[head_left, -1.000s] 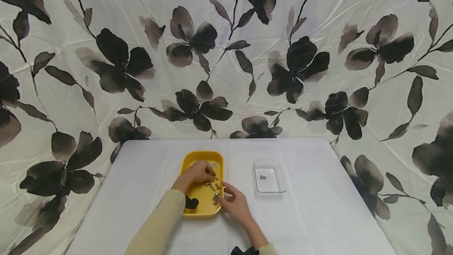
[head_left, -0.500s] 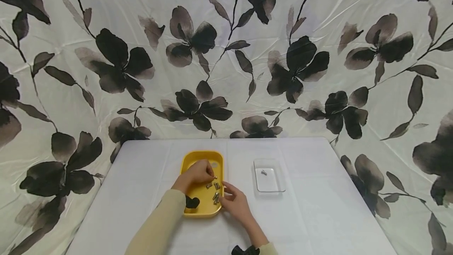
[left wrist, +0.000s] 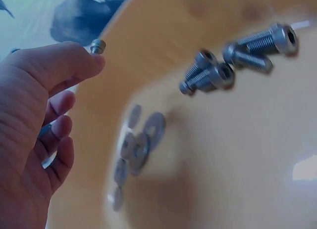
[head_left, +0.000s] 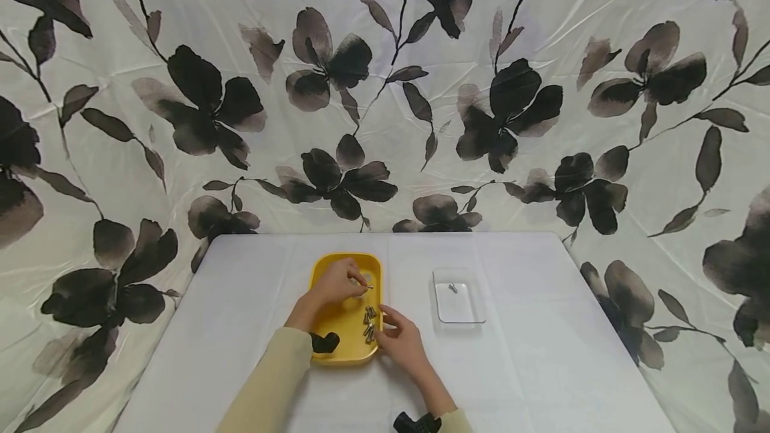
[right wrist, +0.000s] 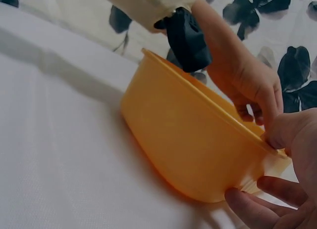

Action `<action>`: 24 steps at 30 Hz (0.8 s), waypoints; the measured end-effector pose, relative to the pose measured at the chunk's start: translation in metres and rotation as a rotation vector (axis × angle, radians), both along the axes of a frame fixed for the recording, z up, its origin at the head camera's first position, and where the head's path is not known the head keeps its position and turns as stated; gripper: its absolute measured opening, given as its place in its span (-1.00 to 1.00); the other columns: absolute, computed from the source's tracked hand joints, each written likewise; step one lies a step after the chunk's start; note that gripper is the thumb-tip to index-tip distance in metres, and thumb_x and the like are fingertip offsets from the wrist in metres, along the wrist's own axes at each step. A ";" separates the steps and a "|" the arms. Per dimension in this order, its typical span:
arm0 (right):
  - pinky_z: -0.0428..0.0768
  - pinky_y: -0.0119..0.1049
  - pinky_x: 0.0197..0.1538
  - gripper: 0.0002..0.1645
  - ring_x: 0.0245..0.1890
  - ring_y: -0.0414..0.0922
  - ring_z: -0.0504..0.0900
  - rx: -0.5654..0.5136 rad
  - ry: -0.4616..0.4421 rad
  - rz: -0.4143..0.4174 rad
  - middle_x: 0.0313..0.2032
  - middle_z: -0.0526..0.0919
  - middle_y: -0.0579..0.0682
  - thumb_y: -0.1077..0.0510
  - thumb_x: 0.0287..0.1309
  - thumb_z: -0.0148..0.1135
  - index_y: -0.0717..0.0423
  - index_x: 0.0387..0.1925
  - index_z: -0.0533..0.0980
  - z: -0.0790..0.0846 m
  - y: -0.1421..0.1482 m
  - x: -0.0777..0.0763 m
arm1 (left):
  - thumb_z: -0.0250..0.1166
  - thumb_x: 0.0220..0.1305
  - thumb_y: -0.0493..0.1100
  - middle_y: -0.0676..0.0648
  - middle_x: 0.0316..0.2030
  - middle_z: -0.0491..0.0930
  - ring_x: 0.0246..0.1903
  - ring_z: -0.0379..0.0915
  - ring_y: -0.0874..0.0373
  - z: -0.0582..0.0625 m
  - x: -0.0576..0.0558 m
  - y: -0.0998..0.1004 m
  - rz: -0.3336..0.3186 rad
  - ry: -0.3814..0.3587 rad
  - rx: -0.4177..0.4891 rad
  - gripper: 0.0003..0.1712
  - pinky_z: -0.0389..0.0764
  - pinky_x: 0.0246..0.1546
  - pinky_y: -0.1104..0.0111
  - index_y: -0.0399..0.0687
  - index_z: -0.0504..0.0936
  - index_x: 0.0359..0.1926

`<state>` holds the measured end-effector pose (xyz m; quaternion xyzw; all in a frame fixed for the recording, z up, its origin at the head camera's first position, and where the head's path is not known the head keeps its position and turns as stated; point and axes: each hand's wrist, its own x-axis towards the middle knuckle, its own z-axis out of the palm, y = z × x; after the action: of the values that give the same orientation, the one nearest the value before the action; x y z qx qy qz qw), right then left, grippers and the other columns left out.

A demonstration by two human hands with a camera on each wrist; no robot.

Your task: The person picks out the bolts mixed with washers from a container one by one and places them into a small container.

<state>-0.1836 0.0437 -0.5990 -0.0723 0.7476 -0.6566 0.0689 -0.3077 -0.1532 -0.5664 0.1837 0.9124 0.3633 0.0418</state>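
Note:
My left hand [head_left: 339,281] is over the yellow tray [head_left: 339,357], pinching a small socket head screw [left wrist: 97,46] between thumb and finger. Its head pokes out above the fingertips; the shank is mostly hidden. Beneath, several larger socket head screws [left wrist: 257,46] lie in the tray along its right side. A cluster of flat washers [left wrist: 153,130] lies further back, mostly covered by the hand in the head view. My right hand [head_left: 402,341] holds the tray's right wall, thumb at the rim and fingers against the outside [right wrist: 252,209].
To the right of the tray stands a clear plastic box [head_left: 460,321] with one screw [head_left: 453,288] in it. Both containers are on a white-covered table [head_left: 529,366]. A floral cloth [head_left: 421,85] hangs behind its far edge.
My left hand has risen slightly and moved back with the small screw. The loose screws near it have shifted toward the tray's right wall. In the clear box, the screw has turned and slid back.

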 end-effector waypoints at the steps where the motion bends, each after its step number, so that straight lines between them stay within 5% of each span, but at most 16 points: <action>1: 0.65 -0.27 -0.30 -0.33 -0.14 0.04 0.66 -0.002 0.001 0.000 0.08 0.53 0.32 0.28 0.16 0.26 0.17 0.33 0.36 0.000 0.000 0.000 | 0.53 -0.01 -0.17 0.07 -0.37 0.45 -0.35 0.35 0.13 0.004 0.002 0.001 0.009 0.001 0.001 -0.89 0.43 -0.26 0.28 0.14 0.76 -0.54; 14: 0.65 -0.29 -0.27 -0.34 -0.08 0.23 0.61 -0.012 0.007 0.026 0.08 0.47 0.45 0.33 0.18 0.23 0.33 0.32 0.32 0.042 0.003 0.014 | 0.50 0.00 -0.17 0.09 -0.33 0.43 -0.22 0.40 -0.06 0.030 0.029 0.005 0.016 0.073 0.148 -0.95 0.41 -0.23 0.23 0.09 0.77 -0.48; 24: 0.63 -0.26 -0.20 -0.33 -0.02 0.22 0.60 -0.033 0.038 0.029 0.16 0.45 0.39 0.35 0.14 0.29 0.29 0.30 0.36 0.020 0.006 -0.003 | 0.53 -0.03 -0.18 0.15 -0.36 0.41 -0.28 0.37 0.12 0.048 0.038 0.011 -0.003 0.196 0.159 -0.88 0.45 -0.24 0.21 0.16 0.75 -0.51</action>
<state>-0.1863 0.0497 -0.5794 -0.0968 0.7366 -0.6664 0.0629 -0.2694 -0.1427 -0.5186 0.2224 0.8802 0.4147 -0.0619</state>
